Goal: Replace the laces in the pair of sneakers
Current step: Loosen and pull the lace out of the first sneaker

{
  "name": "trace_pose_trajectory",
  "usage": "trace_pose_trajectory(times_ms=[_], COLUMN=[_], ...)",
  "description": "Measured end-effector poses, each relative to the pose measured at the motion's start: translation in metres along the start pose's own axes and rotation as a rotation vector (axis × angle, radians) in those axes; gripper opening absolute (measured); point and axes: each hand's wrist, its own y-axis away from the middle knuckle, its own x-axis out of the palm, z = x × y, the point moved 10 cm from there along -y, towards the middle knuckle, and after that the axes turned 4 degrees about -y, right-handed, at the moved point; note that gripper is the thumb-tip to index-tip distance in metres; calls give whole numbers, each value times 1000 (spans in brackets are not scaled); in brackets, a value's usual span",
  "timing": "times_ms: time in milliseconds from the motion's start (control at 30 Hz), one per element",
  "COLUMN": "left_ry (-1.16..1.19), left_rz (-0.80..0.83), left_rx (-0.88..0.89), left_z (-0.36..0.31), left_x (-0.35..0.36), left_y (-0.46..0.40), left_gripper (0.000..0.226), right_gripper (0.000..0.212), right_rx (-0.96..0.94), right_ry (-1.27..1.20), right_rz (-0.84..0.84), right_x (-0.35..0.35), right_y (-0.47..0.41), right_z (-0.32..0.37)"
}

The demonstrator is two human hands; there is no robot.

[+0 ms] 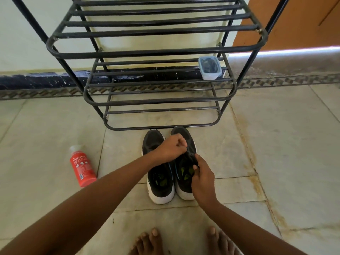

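Two black sneakers with white soles stand side by side on the floor, toes toward the rack. The left sneaker (159, 181) lies partly under my forearm. Both hands work over the right sneaker (184, 183). My left hand (171, 149) is closed, pinching a dark lace over its lacing. My right hand (202, 179) grips the tongue and collar on the shoe's right side, with a thumb over the opening. A clear plastic box (210, 68) with dark laces inside sits on the rack's middle shelf, at the right.
A black metal shoe rack (158, 102) stands just beyond the sneakers' toes, against the wall. A red bottle (82, 167) lies on the tiled floor to the left. My bare feet (150, 242) are at the lower edge. An orange door (287, 21) is top right.
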Motion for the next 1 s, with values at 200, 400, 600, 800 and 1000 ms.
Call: trace_pose_trajectory(times_ms=[200,400,600,800,1000], left_ry=[-409,-472,181,-356,543], left_rz=[197,-131,-122,-8,-205], left_rx=[203,118,-224,162,-216], left_z=[-25,-25,5,-28,16], left_x=[12,3,-3,-1,-20], left_y=[0,-6,-2,0,-10], left_gripper=[10,16,25,13,25], right_gripper=[42,40,45,47,51], right_rx=[44,39,61,40,48], right_ry=[-18,19,29,91,94], right_rz=[-50,-75,-51,-22,10], right_x=[0,-5,-5,-10,-4], right_y=[1,2,8,2,1], right_z=[-11,-7,-9,-5,-5])
